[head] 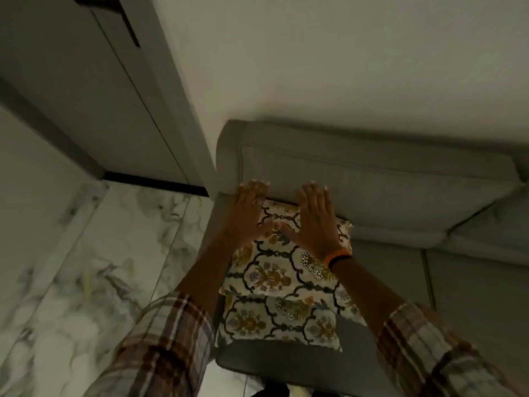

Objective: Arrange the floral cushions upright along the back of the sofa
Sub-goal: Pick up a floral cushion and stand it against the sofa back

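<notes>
Grey sofa against a pale wall, marble floor and a grey door to the left; nothing between hands and cushions. Two floral cushions on the seat at the sofa's left end: upper cushion leaning toward the backrest, overlapping the lower cushion lying nearer the front edge. Left hand and right hand spread flat, fingers open, pressed on the upper cushion's top edge, fingertips reaching the backrest; gripping nothing; orange band at the right wrist; plaid sleeves.

Plaid sleeves, orange wristband
</notes>
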